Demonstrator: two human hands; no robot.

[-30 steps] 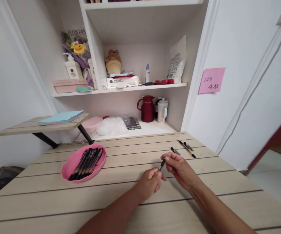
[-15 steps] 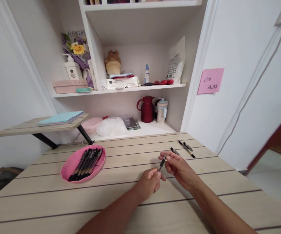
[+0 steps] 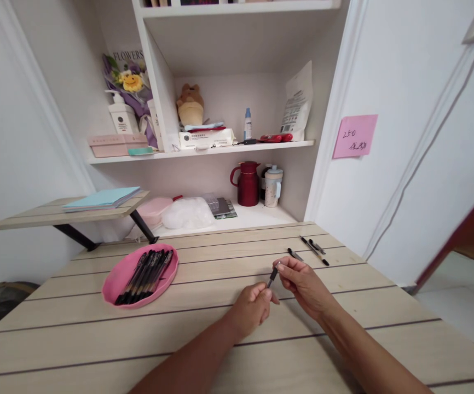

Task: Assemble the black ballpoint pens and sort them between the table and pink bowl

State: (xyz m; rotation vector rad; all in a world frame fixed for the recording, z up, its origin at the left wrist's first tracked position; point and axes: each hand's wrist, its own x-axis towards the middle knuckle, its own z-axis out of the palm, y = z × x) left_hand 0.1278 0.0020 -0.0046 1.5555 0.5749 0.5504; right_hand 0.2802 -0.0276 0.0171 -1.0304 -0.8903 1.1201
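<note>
The table point(image 3: 97, 334) met the cabinet point(image 3: 261, 218) along its far edge; its left and right edges splayed outward toward the viewer, the right one running beside the wall point(image 3: 344, 191). The tray point(image 3: 119, 268), with a bundle of black pens point(image 3: 145, 278), stood near the far left edge, below the raised stand point(image 3: 23, 214). Bare planks separated the tray from the hands, which were well apart from every edge.

The left hand point(image 3: 252, 310) was curled, its thumb and fingers closed about the near part of the pen point(image 3: 273, 277). The right hand point(image 3: 301, 283) pinched the far end between thumb and forefinger, its other fingers loosely bent. The two hands were close together near the middle of the table, the pen bridging them.

The pen's long axis slanted away from the viewer and to the right, its dark grip lying toward the right hand. The extreme end was too covered to identify. Beyond the right hand lay a loose pen point(image 3: 314, 251), pointing from far left to near right, and two short pieces point(image 3: 295, 255), one on either side of it.
</note>
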